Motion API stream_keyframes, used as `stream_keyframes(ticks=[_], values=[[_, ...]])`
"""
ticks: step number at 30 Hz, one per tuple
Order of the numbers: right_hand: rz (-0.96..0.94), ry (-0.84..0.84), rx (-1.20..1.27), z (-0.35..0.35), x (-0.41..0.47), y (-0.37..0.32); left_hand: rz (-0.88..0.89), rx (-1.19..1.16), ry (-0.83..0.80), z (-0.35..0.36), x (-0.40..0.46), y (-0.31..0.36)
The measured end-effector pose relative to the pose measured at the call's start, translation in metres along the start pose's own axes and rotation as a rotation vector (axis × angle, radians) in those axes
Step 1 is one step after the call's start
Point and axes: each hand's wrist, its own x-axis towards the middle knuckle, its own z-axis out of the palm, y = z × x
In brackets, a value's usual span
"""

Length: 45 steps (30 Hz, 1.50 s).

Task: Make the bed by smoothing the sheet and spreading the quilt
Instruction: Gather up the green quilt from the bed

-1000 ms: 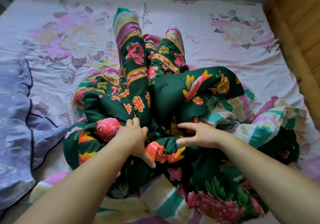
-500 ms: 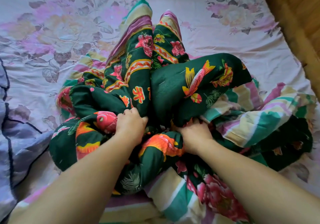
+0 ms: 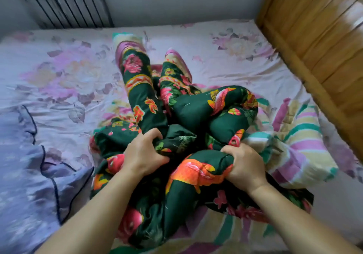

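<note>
A dark green quilt (image 3: 220, 112) with red and orange flowers and a striped pastel underside lies bunched in a heap at the middle of the bed. Beneath it spreads the pale pink floral sheet (image 3: 64, 73), wrinkled around the heap. My left hand (image 3: 143, 153) grips a thick fold of the quilt on the left side of the heap. To its right, my right hand (image 3: 245, 167) grips another fold, by an orange flower. Both forearms reach in from the bottom of the view.
A lilac blanket with dark piping (image 3: 27, 175) lies crumpled at the bed's left edge. A wooden headboard (image 3: 318, 43) runs along the right side. A radiator (image 3: 64, 2) and grey wall stand behind the far edge of the bed.
Both hands went from resting on the quilt to gripping folds of it. The view has tilted upward, bringing the wall and radiator into sight.
</note>
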Motion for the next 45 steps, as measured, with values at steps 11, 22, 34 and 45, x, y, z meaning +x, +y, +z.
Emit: stream_keyframes(ticks=[11, 22, 34, 45], values=[[-0.061, 0.373, 0.164, -0.117, -0.088, -0.048, 0.161, -0.407, 0.193, -0.072, -0.106, 0.057], [-0.047, 0.516, 0.193, -0.179, -0.231, -0.049, 0.334, -0.425, 0.227, -0.086, -0.235, 0.106], [0.022, 0.697, 0.149, -0.218, -0.312, -0.099, 0.461, -0.622, 0.199, -0.131, -0.284, 0.120], [0.127, 0.767, -0.014, -0.188, -0.360, -0.236, 0.607, -0.742, -0.009, -0.188, -0.295, 0.034]])
